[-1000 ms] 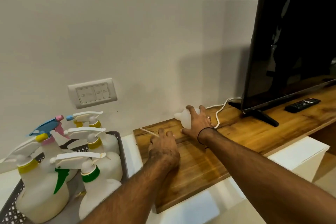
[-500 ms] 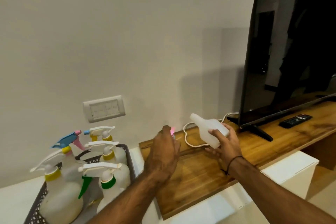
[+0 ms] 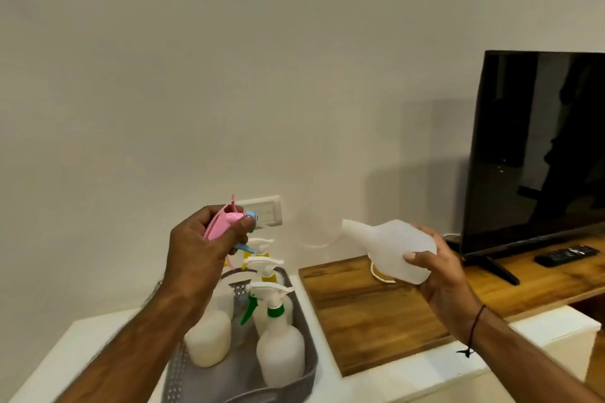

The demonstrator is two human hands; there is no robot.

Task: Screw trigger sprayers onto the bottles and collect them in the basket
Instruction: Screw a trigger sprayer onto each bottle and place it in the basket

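A dark television [image 3: 537, 154] stands at the far right on a wooden shelf [image 3: 370, 307], a remote [image 3: 568, 255] lying near its foot. At the near left, a grey basket [image 3: 304, 376] already holds several white bottles fitted with trigger sprayers [image 3: 262, 258], a sign the job is well along. One unit is left in hand: the right hand [image 3: 438, 271] grips a capless white bottle [image 3: 389, 244] tilted with its neck pointing left, while the left hand [image 3: 199, 252], held well apart, clutches a pink-and-blue trigger sprayer [image 3: 226, 226] above the basket. That sprayer is not yet threaded on, and the pair has yet to join the others; no more loose bottles are visible.
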